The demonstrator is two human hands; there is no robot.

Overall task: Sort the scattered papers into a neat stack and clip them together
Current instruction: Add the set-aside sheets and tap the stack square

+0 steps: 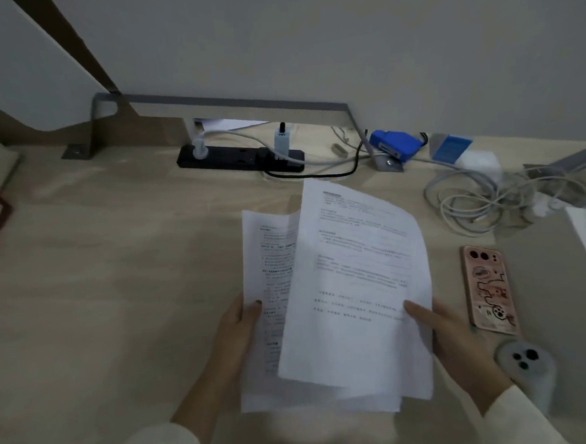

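In your head camera, you hold the papers (342, 383) in front of you, near the middle of the pale wooden table (116, 267). They are a loose, uneven bunch. The top sheet (356, 269) is skewed to the right, and a printed page under it sticks out on the left.

Your left hand (238, 324) pinches the left edge of the bunch, with the thumb on top and the fingers hidden beneath. Your right hand (460, 342) grips the right edge the same way, its thumb lying across the top sheet's lower lines. The picture is dim, so you cannot tell whether the bottom edges of the sheets rest on the table or hang just above it.

Just right of the papers a phone in a pink case (489, 288) lies face down. A second, pale phone (526, 362) lies nearer you, beside your right wrist.

Along the far edge sits a black power strip (239, 158) with plugs in it. To its right are a blue object (395, 145) and a tangle of white cables (482, 203).
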